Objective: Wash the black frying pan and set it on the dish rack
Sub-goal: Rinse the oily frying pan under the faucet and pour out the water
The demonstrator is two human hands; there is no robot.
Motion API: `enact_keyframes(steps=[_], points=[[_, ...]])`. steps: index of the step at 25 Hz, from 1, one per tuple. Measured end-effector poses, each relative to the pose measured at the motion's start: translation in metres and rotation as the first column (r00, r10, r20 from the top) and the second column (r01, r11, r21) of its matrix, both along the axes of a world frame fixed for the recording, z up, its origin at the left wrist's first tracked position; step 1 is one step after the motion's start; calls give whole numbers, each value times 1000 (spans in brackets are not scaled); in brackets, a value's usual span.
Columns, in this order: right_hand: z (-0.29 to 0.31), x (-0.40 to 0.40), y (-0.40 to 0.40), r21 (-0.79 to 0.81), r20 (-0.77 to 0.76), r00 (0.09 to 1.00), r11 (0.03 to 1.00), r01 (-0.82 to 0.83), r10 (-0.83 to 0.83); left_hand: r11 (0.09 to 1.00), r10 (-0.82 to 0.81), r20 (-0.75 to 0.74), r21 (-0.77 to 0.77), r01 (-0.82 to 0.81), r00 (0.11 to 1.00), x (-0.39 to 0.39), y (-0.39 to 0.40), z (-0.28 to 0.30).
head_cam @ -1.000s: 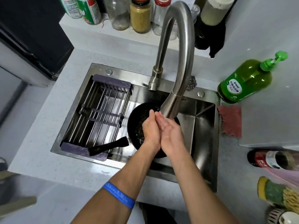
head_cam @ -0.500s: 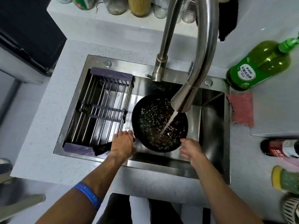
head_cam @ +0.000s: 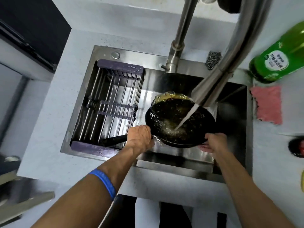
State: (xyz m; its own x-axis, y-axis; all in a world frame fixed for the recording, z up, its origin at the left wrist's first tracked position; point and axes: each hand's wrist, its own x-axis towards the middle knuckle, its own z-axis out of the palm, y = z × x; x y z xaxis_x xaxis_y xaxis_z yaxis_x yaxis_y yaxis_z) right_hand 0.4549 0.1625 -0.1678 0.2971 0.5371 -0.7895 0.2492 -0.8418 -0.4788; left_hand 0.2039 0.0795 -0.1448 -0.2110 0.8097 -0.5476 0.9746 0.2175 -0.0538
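The pale counter (head_cam: 49, 112) frames a steel sink (head_cam: 230, 162). In the sink's left half, at nine o'clock from the pan, sits the dish rack (head_cam: 111, 106), its metal bars running between purple end pieces. The pan's black handle (head_cam: 115, 139) lies across the rack's near right corner. The left hand (head_cam: 140, 137), with a blue wristband (head_cam: 103, 183) on its forearm, is wrapped tight around the handle where it meets the pan body, so the pan spreads away from this hand toward two o'clock. The black frying pan (head_cam: 164, 112) hangs over the sink's right half, full of dark water with yellowish foam spilling over its far rim at twelve o'clock. Water from the tap (head_cam: 213, 83) falls into the pan near its centre. The right hand (head_cam: 213, 142) clamps the pan's near right rim at about five o'clock, fingers curled beneath it. At two o'clock from the pan lie a steel scourer (head_cam: 213, 60) on the sink ledge, a green detergent bottle (head_cam: 278, 58) and a pink cloth (head_cam: 267, 104).
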Motion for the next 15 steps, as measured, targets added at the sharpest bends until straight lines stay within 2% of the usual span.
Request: enact_keyframes(steps=[2,3,6,8,11,15], points=[[40,9,2,66,167,968,977,-202,188,999,-30,90,-18,31,995,7,-12,16],[60,13,3,92,276,917,942,-324,288,999,-41,130,-11,43,991,12,-20,21],[118,16,11,40,573,629,749,-662,525,999,47,304,-16,-44,952,21,-44,35],[154,7,25,33,692,474,633,-773,544,985,170,461,-43,-169,871,21,-47,43],[203,-14,42,35,822,310,502,-864,477,982,182,618,-70,-177,765,18,-43,57],[233,-45,53,-76,865,163,445,-892,475,969,248,776,-189,-161,580,10,-38,69]])
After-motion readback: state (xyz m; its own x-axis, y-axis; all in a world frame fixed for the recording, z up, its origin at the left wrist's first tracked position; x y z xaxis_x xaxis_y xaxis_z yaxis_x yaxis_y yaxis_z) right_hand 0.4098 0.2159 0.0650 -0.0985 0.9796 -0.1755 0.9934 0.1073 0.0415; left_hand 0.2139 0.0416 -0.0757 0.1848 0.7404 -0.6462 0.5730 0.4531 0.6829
